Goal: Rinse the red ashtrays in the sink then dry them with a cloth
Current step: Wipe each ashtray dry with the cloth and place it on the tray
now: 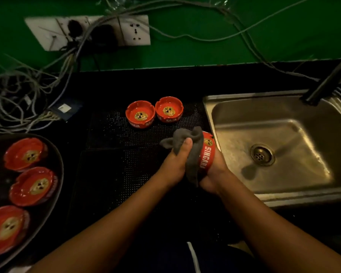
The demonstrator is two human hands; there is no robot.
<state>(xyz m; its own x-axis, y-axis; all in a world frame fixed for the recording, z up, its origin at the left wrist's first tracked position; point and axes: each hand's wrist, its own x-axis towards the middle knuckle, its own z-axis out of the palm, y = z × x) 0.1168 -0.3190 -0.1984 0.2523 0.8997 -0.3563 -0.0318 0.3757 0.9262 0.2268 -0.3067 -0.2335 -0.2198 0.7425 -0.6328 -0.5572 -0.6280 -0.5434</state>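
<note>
left hand [175, 164] clutches cloth [193, 147], right hand [213, 175] ashtray [207, 154]; two on mat [110, 133], three on tray [0, 175].

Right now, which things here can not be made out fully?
All in the head view:
1. Held ashtray: its bowl is hidden by the grey cloth and left hand; only the wall shows.
2. Right hand: fingers hidden behind that ashtray.
3. Lowest ashtray on the dark tray: cut by the left edge.
4. Tap: cut by the right edge; spout unseen.
</note>
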